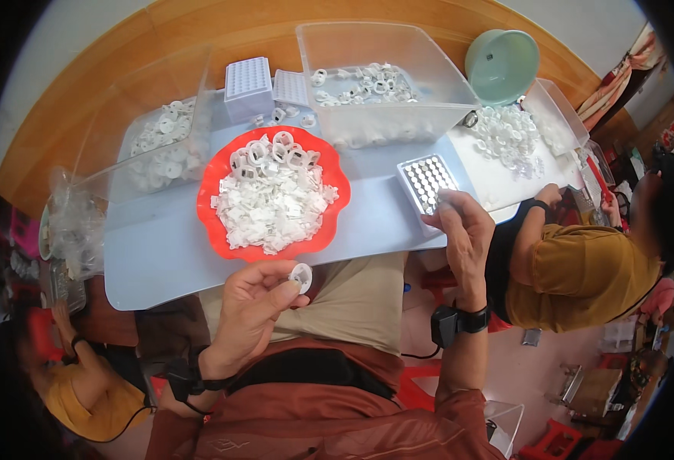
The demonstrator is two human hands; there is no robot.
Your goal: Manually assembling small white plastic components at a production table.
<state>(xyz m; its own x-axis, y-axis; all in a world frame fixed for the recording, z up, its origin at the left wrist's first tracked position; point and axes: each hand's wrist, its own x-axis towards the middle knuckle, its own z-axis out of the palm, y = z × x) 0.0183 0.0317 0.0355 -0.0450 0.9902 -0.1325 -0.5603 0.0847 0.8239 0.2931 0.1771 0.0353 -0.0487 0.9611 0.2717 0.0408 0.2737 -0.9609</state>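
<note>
My left hand point(254, 303) pinches a small round white plastic part point(301, 277) between thumb and fingers, just off the table's front edge. At the near right corner of a white tray point(417, 202), the thumb and fingertips of my right hand point(467, 234) are closed together; whatever sits between them cannot be made out. Rows of shiny silver discs point(429, 178) fill that tray. Left of it stands a red scalloped bowl point(208, 205), heaped with small flat white pieces point(271, 208). Several white ring-shaped parts point(281, 153) lie at its far side.
Behind are clear bins point(387, 119) point(110, 169) of white parts, a white block with holes point(248, 84) and a green basin point(498, 69). Clear plastic pieces point(505, 134) lie at right. A person in a yellow shirt point(582, 264) sits close on my right, another point(95, 395) at left.
</note>
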